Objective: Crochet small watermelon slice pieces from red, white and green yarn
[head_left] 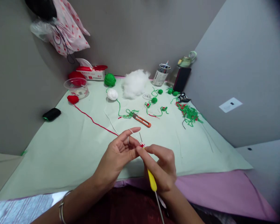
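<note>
At the far left, a smooth, rounded black object (51,114) is set on the pale green cloth (67,149), which is lightly creased. Beside it a small, plump red ball of yarn (72,99) is seen, its fuzzy red strand (91,119) drawn out toward the hands. Behind, a clear, thin-walled plastic tub (77,90) is placed near a soft tissue packet (93,73). Next come a tightly wound green ball of yarn (109,80) and a round white ball of yarn (112,94), from which a thin white strand (110,122) is trailed.

By the left hand (119,151), raised above the cloth, the white strand is looped around a finger, and the small red-and-white yarn piece (142,145) is pinched narrowly between thumb and fingers. Beyond, fluffy, cloud-like white stuffing (136,84) is heaped, with orange-handled metal snips (142,120) laid nearer. At the piece, the slender metal tip of a yellow-handled hook (152,180) is seen; its smooth handle is gripped closely in the right hand (162,165).

Farther right, a cylindrical metal can (160,76), small green knitted balls (154,100), a flat dark phone (182,80) leaned against a translucent bottle (185,61), and a tangled heap of green and red yarn scraps (190,114) are found.
</note>
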The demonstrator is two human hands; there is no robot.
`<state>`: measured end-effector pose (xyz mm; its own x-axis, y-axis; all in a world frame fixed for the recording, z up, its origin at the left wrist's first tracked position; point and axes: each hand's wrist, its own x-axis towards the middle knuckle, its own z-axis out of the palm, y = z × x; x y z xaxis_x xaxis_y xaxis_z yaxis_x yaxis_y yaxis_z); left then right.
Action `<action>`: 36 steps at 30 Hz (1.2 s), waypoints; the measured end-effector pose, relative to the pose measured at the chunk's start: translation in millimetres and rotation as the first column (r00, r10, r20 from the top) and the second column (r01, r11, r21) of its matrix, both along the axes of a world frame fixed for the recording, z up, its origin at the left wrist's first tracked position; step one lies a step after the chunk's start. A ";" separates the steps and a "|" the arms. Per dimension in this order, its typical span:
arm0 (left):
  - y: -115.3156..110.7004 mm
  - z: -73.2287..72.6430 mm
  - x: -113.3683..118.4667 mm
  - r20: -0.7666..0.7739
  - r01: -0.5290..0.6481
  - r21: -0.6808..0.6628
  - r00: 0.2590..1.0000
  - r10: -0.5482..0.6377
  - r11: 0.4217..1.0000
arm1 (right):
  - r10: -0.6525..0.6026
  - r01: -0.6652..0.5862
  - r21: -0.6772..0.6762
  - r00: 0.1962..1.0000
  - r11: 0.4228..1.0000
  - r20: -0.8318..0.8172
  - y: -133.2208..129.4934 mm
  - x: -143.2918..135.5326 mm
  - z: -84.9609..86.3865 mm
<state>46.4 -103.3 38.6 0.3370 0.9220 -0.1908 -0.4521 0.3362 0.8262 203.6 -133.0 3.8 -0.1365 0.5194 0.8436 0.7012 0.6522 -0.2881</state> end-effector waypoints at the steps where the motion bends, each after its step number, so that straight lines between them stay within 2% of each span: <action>1: -0.1 0.1 -0.2 0.056 0.037 -0.055 0.998 -0.034 0.998 | 0.019 -0.019 0.017 1.000 1.000 0.015 0.6 1.4 -0.1; 3: 1.1 0.5 -2.0 0.142 0.099 -0.156 0.987 -0.077 0.983 | 0.112 -0.113 -0.014 0.993 0.994 -0.034 3.2 4.8 2.8; 6: 5.0 1.8 -6.6 0.164 0.117 -0.214 0.983 -0.082 0.970 | 0.212 -0.269 -0.176 0.934 0.947 -0.287 7.8 10.6 12.1; 8: 6.8 3.3 -8.7 0.139 0.098 -0.198 0.988 -0.071 0.975 | 0.195 -0.354 -0.240 0.841 0.904 -0.505 10.2 13.3 17.3; 10: 6.9 4.4 -8.7 0.114 0.080 -0.160 0.992 -0.062 0.984 | 0.172 -0.450 -0.254 0.712 0.856 -0.680 12.4 13.9 19.3; 12: 5.7 4.2 -6.7 0.067 0.057 -0.114 0.997 -0.050 0.992 | 0.163 -0.518 -0.249 0.625 0.819 -0.764 14.9 11.9 18.7; 14: 4.0 2.3 -3.9 0.014 0.047 -0.071 0.999 -0.046 0.996 | 0.152 -0.512 -0.267 0.637 0.817 -0.755 16.7 8.3 17.6; 19: 2.1 -2.0 1.6 -0.040 0.012 -0.001 0.999 -0.012 1.000 | 0.162 -0.419 -0.262 0.743 0.869 -0.650 14.2 0.2 16.5; 22: 2.0 -1.6 4.2 -0.010 -0.063 -0.005 0.998 0.063 0.998 | 0.157 -0.290 -0.239 0.876 0.927 -0.455 10.4 -1.0 12.7; 23: 2.3 -1.7 4.8 0.021 -0.062 -0.033 0.998 0.063 0.998 | 0.152 -0.238 -0.212 0.922 0.948 -0.357 9.7 -0.7 11.1; 25: 3.8 -2.4 4.5 0.103 0.001 -0.129 0.995 0.012 0.992 | 0.139 -0.177 -0.151 0.963 0.972 -0.230 10.1 1.0 9.0; 27: 6.3 -3.9 2.3 0.171 0.073 -0.220 0.985 -0.035 0.973 | 0.129 -0.192 -0.171 0.938 0.966 -0.323 12.9 3.6 9.6; 28: 7.5 -4.5 0.8 0.183 0.083 -0.242 0.982 -0.038 0.967 | 0.121 -0.230 -0.205 0.892 0.951 -0.435 14.9 5.1 10.7; 30: 9.1 -4.8 -1.7 0.155 0.043 -0.232 0.988 -0.006 0.972 | 0.101 -0.353 -0.263 0.748 0.898 -0.656 18.5 7.1 13.3; 32: 8.6 -4.0 -2.4 0.098 0.011 -0.172 0.995 0.006 0.985 | 0.104 -0.462 -0.295 0.663 0.836 -0.742 20.6 7.4 15.0; 33: 7.8 -3.5 -2.0 0.069 0.014 -0.140 0.998 -0.004 0.990 | 0.114 -0.483 -0.310 0.667 0.819 -0.736 20.9 7.0 15.4; 36: 4.7 -2.8 0.0 -0.006 0.042 -0.072 0.999 -0.043 0.997 | 0.116 -0.463 -0.342 0.715 0.818 -0.690 20.1 5.3 14.5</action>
